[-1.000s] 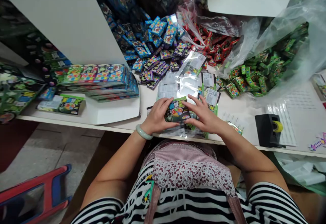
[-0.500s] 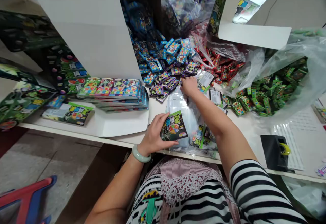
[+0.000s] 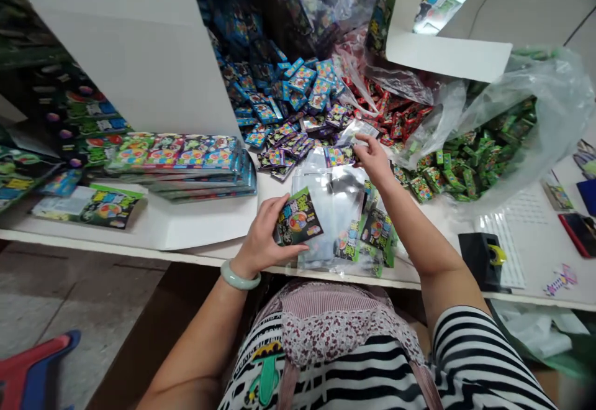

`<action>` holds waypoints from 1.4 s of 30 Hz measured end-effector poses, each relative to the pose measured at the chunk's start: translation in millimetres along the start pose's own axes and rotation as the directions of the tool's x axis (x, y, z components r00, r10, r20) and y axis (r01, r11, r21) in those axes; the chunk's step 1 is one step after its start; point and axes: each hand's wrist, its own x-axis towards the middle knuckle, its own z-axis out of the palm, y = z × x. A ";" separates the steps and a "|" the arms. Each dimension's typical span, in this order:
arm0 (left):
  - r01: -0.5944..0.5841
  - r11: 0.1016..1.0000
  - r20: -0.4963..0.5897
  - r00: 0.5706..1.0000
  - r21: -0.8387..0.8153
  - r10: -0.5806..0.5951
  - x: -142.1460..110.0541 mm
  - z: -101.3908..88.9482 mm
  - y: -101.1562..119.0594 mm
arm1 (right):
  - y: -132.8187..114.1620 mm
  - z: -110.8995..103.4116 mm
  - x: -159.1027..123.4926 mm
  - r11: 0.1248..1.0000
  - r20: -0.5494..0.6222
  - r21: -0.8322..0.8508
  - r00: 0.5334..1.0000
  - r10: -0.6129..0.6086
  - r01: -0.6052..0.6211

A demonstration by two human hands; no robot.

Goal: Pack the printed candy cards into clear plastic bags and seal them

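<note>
My left hand (image 3: 261, 236) grips a small black-and-green printed packet (image 3: 300, 217) above the table's front edge. Fingers of my right hand (image 3: 374, 160) pinch the end of a small purple candy box (image 3: 338, 155). Just behind that box lies a loose pile of similar purple boxes (image 3: 291, 143). Clear plastic sleeves (image 3: 321, 192) lie flat between my hands. Under my right forearm, several more black-and-green packets (image 3: 376, 230) rest on clear plastic.
Blue boxes (image 3: 298, 84) heap up at the back, beside red ones (image 3: 403, 115). Green boxes (image 3: 460, 168) spill from a clear bag (image 3: 544, 130) on the right. Stacked printed cards (image 3: 186, 155) stand in an open white carton (image 3: 139, 56). A tape dispenser (image 3: 479, 258) sits front right.
My right hand has drawn back from the purple pile to the right, with a purple box now in its fingers. My left hand still holds the packet. The view has shifted slightly.
</note>
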 end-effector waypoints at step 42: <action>-0.209 0.971 0.324 0.932 0.115 0.163 27.4 45.7 18.7 | -11.3 -63.6 -150.9 0.698 0.622 -0.277 0.677 -0.394 0.660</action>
